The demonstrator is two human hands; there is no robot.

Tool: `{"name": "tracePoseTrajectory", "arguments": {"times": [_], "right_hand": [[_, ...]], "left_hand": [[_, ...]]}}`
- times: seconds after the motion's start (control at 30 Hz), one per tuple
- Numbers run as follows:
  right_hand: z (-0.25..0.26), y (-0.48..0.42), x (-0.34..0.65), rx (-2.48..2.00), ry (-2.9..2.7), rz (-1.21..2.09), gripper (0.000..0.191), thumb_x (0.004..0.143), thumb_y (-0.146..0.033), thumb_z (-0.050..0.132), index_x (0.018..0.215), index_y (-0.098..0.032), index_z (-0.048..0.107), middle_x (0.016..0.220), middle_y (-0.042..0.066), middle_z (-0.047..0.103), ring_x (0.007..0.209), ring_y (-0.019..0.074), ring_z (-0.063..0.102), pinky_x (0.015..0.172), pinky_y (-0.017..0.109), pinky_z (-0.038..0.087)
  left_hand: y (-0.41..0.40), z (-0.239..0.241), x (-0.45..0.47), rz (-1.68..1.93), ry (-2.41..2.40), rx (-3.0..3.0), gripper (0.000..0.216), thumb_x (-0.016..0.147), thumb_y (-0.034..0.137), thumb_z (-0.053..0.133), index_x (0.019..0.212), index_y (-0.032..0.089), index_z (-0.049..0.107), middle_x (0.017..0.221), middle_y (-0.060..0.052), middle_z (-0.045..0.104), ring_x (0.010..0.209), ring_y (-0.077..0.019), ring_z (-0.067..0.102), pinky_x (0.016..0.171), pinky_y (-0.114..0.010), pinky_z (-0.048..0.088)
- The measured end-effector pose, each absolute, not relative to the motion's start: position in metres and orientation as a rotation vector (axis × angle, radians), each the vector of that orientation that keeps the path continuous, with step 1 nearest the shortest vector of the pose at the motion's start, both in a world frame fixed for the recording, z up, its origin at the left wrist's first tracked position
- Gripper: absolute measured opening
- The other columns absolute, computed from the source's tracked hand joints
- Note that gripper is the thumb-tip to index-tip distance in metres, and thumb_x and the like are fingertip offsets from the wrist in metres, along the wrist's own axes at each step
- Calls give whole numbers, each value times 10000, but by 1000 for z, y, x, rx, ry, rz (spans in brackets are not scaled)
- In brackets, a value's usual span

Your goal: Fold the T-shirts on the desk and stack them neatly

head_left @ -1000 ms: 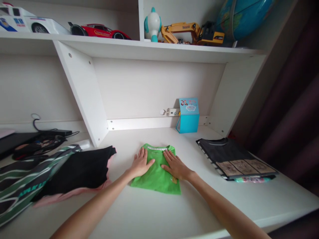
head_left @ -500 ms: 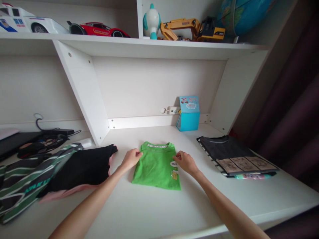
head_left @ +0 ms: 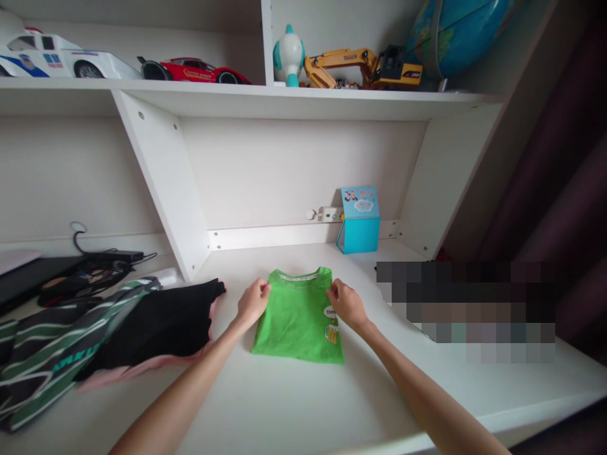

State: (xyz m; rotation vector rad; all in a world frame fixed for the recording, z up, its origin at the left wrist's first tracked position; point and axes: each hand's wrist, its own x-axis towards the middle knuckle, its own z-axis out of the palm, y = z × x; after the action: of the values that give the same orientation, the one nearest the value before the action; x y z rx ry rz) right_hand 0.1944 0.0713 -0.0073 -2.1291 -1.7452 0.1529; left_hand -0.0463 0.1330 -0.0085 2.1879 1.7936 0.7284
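A bright green T-shirt (head_left: 298, 322), folded into a compact shape, lies on the white desk (head_left: 265, 411) with its neckline toward the back. A small speech bubble and a yellow mug print show near its right edge. My left hand (head_left: 254, 301) pinches the shirt's upper left edge between thumb and fingers. At the opposite edge, my right hand (head_left: 349, 304) grips the fabric the same way, just above the print. Both hands are closed, and the upper part of the shirt looks slightly raised between them.
Black clothing (head_left: 161, 322) with pink beneath and a green striped garment (head_left: 61, 354) lie at left. A blue desk calendar (head_left: 361, 234) stands at the back. Something pixelated (head_left: 474, 309) covers the right side. Overhead, a shelf (head_left: 308, 104) holds toy vehicles and a globe (head_left: 459, 31).
Both hands have shifted slightly up along the shirt's sides, and its top edge has lifted a little. The camera view has tilted slightly upward. The folded clothes at right are now pixelated.
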Motion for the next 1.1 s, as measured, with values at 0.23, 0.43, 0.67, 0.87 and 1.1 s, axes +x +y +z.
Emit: {"name": "tracePoseTrajectory", "arguments": {"times": [0.23, 0.43, 0.67, 0.87, 1.1], "right_hand": [[-3, 62, 187, -2240, -1774, 179, 244, 851, -342, 453, 905, -120, 536, 915, 157, 618, 831, 248, 602, 608, 274, 363], [-2, 45, 183, -2135, -1842, 367, 294, 723, -433, 569, 787, -147, 560, 844, 118, 632, 773, 233, 598, 584, 257, 356], [-1, 32, 203, -1913, -1764, 507, 152, 777, -267, 471, 904, -183, 484, 776, 14, 630, 657, 116, 564, 559, 189, 363], [24, 11, 286, -1802, -1591, 245, 385, 747, -232, 456, 1129, -218, 404, 868, 41, 634, 726, 175, 600, 634, 235, 412], [76, -17, 430, -2001, -1564, -287, 368, 761, -268, 451, 1125, -247, 508, 906, 43, 636, 713, 189, 598, 640, 252, 398]], "left_hand": [[124, -5, -47, 391, 1943, 2448, 166, 844, 287, 428, 873, 161, 532, 885, -95, 627, 820, -212, 592, 659, -264, 387], [115, 6, -57, 342, 1557, 2339, 245, 766, 396, 511, 763, 158, 565, 745, -64, 638, 743, -227, 599, 606, -259, 385], [105, 2, -48, 474, 1165, 1932, 326, 738, 305, 519, 1003, 116, 547, 650, 7, 587, 531, -139, 542, 489, -222, 387], [89, 37, 48, 721, 1090, 2157, 485, 732, 183, 562, 1210, 151, 484, 836, -28, 611, 638, -118, 580, 618, -211, 457], [71, 69, 203, 1078, 764, 2322, 312, 759, 120, 519, 1052, 127, 626, 939, -97, 617, 812, -166, 586, 824, -278, 453]]}}
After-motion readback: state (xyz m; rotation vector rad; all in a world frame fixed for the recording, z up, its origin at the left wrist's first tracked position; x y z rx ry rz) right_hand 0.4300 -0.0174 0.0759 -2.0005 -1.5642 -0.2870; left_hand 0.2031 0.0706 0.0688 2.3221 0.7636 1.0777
